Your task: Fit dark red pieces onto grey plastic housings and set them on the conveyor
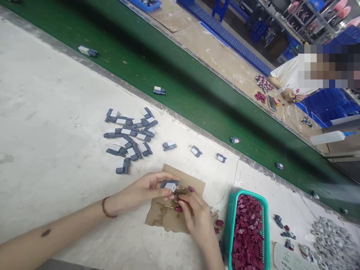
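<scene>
Head view shows a pale worktop running along a green conveyor belt, whose near edge slants past the work. A co-worker sits across the belt. Beside the right forearm stands a green basket well filled with maroon pieces, its rim limiting that arm's room on the outer side; the wider stretch of surface lies beyond the left forearm. Between these, a wetted cardboard sheet lies under the hands. The left hand pinches a blue-grey part between thumb and fingers, above the sheet. The right hand has its fingertips drawn close together just beside it; whether they grip anything, I cannot tell. Progress looks partial: a cluster of similar parts and three spaced singles show no maroon, while a part on the belt has a reddish end. The held part shows no maroon that I can make out. Smallest, a few loose maroon bits rest on the cardboard near the right fingertips.
</scene>
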Tool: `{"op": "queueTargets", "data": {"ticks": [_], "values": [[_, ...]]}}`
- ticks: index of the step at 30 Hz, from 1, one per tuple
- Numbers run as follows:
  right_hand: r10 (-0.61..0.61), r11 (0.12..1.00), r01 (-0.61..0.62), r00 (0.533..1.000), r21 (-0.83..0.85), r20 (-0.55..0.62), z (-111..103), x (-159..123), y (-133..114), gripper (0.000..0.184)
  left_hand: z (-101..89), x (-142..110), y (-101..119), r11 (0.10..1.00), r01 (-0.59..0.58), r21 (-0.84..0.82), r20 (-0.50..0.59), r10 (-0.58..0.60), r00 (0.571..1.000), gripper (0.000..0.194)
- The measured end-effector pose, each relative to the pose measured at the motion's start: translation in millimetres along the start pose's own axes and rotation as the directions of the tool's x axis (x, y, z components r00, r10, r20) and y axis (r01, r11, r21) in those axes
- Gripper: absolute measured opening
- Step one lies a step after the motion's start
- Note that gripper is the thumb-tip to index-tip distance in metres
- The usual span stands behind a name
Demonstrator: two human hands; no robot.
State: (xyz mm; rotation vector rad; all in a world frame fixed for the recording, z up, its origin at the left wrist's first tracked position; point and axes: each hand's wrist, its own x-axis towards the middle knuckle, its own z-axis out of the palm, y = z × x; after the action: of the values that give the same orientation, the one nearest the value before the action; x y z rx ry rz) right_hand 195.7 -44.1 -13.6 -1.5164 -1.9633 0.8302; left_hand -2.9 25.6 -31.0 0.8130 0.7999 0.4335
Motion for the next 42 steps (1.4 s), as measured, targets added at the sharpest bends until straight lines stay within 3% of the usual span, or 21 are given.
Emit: {"op": "queueTargets", "data": {"ticks": [4,9,13,20,30,34,39,42], "values": [[0.177,0.947,-0.145,0.980,0.285,-0.092,-4,-4,5,0.010,2.7,0,-5,0.982,-0.134,0.130,0.034,0.131,0.991,0.040],[0.221,0.888,-0.125,0.960,0.443,-0.172,-1,-7,5,0.006,8.1,-1,-12,0.948,-0.214,0.237,0.100,0.196,0.976,0.046],[0.177,0.890,-0.073,0.965,0.450,-0.194,2,-5,0,0.005,9.3,-1,-16,0.934,-0.181,0.309,0.121,0.150,0.981,0.051],[0.102,0.924,-0.026,0.978,0.381,-0.180,6,-2,-3,0.006,11.1,-3,-14,0.950,-0.127,0.285,0.135,0.091,0.987,0.051],[-0.023,0.972,0.052,0.991,0.227,-0.128,7,0,-10,0.015,11.2,0,-12,0.859,-0.236,0.453,0.135,0.196,0.971,0.043],[0.028,0.957,0.008,0.992,0.289,-0.120,6,0,-10,0.014,10.7,-1,-13,0.828,-0.255,0.500,0.136,0.215,0.967,0.040],[0.202,0.899,-0.137,0.972,0.417,-0.118,8,-3,-9,0.011,12.1,-5,-11,0.795,-0.286,0.535,0.149,0.244,0.958,0.035],[0.221,0.889,-0.142,0.965,0.436,-0.137,11,-5,-11,0.014,13.9,-6,-12,0.759,-0.302,0.577,0.151,0.264,0.953,0.031]]}}
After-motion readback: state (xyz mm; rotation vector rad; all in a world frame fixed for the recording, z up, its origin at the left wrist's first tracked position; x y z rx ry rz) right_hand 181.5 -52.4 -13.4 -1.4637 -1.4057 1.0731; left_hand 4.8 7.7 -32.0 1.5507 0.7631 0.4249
